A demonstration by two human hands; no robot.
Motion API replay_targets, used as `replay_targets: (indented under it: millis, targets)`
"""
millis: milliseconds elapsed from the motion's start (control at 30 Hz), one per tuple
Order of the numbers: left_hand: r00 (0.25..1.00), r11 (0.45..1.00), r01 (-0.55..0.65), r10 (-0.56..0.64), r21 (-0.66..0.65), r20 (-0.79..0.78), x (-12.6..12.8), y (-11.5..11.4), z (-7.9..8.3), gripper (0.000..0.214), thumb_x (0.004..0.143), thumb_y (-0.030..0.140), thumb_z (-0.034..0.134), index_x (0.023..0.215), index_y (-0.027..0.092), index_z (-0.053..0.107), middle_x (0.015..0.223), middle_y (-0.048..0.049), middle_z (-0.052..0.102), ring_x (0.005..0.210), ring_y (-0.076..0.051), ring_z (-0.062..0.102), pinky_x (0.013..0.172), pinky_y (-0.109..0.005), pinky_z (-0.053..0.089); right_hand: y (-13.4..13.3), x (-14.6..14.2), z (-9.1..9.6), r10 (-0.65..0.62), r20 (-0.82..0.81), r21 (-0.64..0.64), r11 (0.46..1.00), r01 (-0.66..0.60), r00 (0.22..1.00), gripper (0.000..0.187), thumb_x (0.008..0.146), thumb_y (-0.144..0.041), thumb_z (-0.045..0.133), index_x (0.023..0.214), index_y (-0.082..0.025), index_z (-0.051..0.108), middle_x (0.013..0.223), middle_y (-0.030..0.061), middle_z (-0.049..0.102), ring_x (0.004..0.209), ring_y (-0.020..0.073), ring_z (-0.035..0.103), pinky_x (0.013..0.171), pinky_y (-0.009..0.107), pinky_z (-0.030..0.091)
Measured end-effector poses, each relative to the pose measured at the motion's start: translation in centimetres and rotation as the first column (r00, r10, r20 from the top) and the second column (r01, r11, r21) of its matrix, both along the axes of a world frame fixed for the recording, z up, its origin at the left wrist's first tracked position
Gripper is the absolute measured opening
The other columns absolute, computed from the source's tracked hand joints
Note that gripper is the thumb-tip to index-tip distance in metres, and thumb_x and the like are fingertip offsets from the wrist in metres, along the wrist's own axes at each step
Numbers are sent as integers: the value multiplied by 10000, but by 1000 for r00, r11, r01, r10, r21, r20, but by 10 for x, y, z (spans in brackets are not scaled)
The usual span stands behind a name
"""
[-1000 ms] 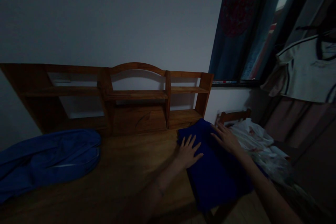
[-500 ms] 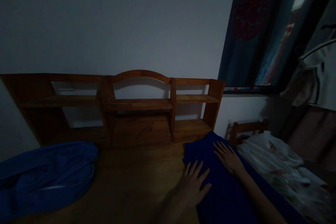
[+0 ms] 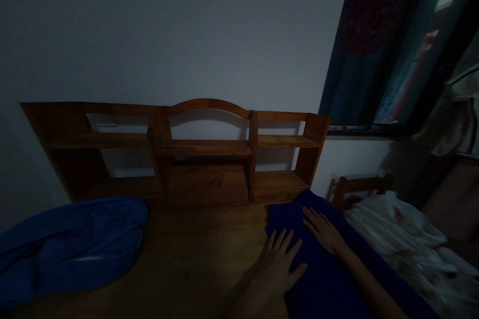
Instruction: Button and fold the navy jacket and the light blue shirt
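A dark blue cloth [image 3: 318,279] lies spread over the right part of the wooden bed surface [image 3: 194,249], its far edge reaching the headboard. My left hand [image 3: 277,264] rests at the cloth's left edge, fingers spread, partly over the bare wood. Farther up on the cloth, my right hand [image 3: 324,229] lies flat with its fingers stretched out. Neither hand grips anything. The part of the cloth nearest me runs out of view at the bottom.
A wooden headboard with open shelves [image 3: 202,148] stands against the wall. At left lies a bundled blue fabric item [image 3: 75,244]. To the right are a wooden chair back [image 3: 364,184] and white plastic bags [image 3: 400,229]. A window [image 3: 374,50] is above.
The view has turned slightly left, so the scene sits a little farther right. Both hands stay on the cloth, nearly unmoved, and the cloth looks the same.
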State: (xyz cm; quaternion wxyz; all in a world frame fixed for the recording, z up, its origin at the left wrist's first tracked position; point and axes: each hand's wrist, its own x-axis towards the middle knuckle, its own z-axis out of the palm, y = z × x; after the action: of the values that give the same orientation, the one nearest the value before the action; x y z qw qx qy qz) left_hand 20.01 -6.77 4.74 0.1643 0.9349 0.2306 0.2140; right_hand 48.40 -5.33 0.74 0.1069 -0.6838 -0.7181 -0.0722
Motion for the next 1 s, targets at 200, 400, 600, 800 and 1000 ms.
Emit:
replay_targets:
  millis: [200,400,600,800,1000]
  targets:
    - [1000,1000,-15,15,23,1,-2,-2,-1,592,895,585,232,1422,314,235,1506,-2,196,1388,-231,142,1132,-486,163,-14,-21,-5,-105,-14,27,994,105,994,579,926,-546,228,1436,-272,230,1472,27,246,1369,230,176,1109,479,160]
    - [998,993,-69,68,92,19,-6,-3,-9,555,914,536,203,1420,310,248,1506,2,197,1387,-231,147,1128,-498,167,-87,-54,-9,-112,-17,7,994,112,994,548,938,-498,244,1443,-301,169,1491,13,185,1371,233,160,1095,499,205]
    - [968,961,-253,249,112,41,0,-6,-18,640,873,580,285,1406,228,321,1500,-86,197,1383,-298,125,1119,-519,163,-154,-86,-12,-195,18,52,980,194,981,561,937,-474,270,1450,-304,123,1501,-4,132,1378,236,130,1101,509,202]
    - [903,904,-427,426,6,54,-33,-57,-27,750,832,570,376,1374,52,365,1487,-204,144,1367,-384,72,1100,-594,155,-170,-95,-17,-240,57,114,966,232,969,583,926,-475,273,1455,-272,136,1498,18,162,1373,245,158,1083,512,240]
    - [928,937,-344,349,-59,134,-171,-67,-30,495,827,496,459,1281,301,488,1490,-56,236,1360,-311,216,1032,-498,366,-151,-139,-24,-182,75,237,958,159,980,495,901,-497,250,1302,-329,487,1449,29,309,1366,345,124,997,687,171]
